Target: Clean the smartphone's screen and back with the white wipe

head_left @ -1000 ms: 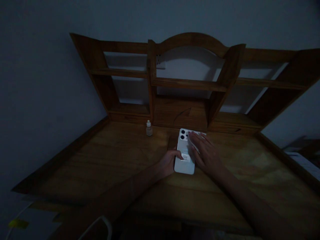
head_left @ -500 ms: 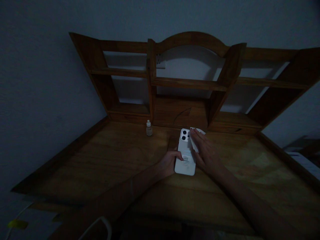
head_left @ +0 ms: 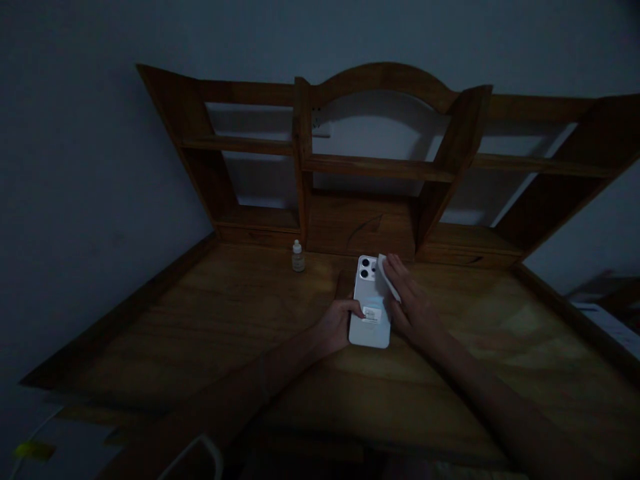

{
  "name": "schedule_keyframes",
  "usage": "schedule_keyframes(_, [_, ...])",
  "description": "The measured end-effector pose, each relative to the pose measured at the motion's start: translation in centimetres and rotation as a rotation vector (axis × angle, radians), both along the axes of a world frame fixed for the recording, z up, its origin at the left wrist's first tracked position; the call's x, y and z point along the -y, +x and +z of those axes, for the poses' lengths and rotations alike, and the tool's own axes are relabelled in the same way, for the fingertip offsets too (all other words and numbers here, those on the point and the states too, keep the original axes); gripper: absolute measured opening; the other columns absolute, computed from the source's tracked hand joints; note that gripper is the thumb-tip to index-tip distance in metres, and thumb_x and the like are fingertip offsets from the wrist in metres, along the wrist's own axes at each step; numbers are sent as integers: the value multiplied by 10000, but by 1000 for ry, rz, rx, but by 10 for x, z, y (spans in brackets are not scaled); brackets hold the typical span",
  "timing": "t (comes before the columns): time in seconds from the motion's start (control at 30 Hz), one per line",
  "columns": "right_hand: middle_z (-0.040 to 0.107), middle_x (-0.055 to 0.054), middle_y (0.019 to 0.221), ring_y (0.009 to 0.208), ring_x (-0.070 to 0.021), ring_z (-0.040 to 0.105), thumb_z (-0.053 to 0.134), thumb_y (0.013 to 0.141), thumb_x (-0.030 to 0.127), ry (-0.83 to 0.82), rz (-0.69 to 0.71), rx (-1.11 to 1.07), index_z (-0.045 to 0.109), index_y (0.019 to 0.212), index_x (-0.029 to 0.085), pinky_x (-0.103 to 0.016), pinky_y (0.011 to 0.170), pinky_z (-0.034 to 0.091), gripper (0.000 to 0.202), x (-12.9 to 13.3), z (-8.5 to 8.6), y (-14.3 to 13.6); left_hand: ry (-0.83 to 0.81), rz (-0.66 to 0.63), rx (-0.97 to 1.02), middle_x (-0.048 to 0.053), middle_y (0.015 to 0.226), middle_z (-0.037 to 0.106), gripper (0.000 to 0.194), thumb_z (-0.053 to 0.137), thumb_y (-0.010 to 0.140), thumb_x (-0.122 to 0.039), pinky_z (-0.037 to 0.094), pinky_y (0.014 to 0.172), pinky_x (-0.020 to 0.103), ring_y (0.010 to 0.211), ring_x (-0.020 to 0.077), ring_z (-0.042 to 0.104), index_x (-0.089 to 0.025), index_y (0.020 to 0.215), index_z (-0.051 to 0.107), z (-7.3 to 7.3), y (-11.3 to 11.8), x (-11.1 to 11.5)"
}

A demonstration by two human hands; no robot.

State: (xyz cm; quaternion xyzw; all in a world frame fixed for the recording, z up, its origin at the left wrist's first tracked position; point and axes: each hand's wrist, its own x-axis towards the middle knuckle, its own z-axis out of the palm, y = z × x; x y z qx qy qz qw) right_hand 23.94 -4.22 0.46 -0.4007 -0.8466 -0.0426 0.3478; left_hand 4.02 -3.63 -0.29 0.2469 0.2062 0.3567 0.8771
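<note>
On my feed the left hand (head_left: pixel 336 325) clasps a white phone (head_left: pixel 370 335), thumb at the edge of a label (head_left: pixel 373 316) whose print I can't read; dark lenses (head_left: pixel 365 263) top its pale back. The right hand (head_left: pixel 415 312) lies along a white sheet (head_left: pixel 384 269) at the phone's upper right; whether it pinches it, I cannot tell. Below spreads a wooden desk (head_left: pixel 200 320), with a small bottle (head_left: pixel 299 261), wooden shelves (head_left: pixel 377 167) and a dim wall (head_left: pixel 100 133) beyond

The left hand (head_left: pixel 336 328) grips a white phone (head_left: pixel 367 291). The right hand (head_left: pixel 417 310) holds a white sheet (head_left: pixel 387 278) at the phone's edge. A small bottle (head_left: pixel 298 260) stands on the desk (head_left: pixel 225 320).
</note>
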Motion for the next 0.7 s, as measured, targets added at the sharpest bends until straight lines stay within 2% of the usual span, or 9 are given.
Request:
schedule_keyframes(0.27, [165, -53, 1713, 1563, -304, 216, 431, 1016, 163, 52, -51, -6, 125, 1655, 266, -567, 1247, 334, 716, 0, -2, 0, -34, -32, 26, 124, 1123, 711, 735, 540, 581, -36, 515, 945, 407, 1023, 272, 671, -113, 1310, 605, 4, 1, 2])
schedule_keyframes(0.53, [217, -52, 1700, 1552, -308, 262, 420, 975, 95, 138, -103, -4, 109, 1654, 285, -637, 1227, 334, 770, -3, 0, 5, -21, -85, -20, 151, 1033, 725, 702, 562, 626, -105, 515, 920, 449, 972, 319, 701, -91, 1328, 578, -5, -2, 0])
schedule_keyframes(0.7, [233, -53, 1696, 1544, -304, 285, 412, 946, 62, 130, -107, -11, 103, 1654, 279, -635, 1223, 341, 803, -4, 0, 5, -26, -113, -17, 166, 1040, 721, 698, 576, 635, -139, 507, 925, 456, 974, 328, 699, -84, 1331, 571, -6, -3, -2])
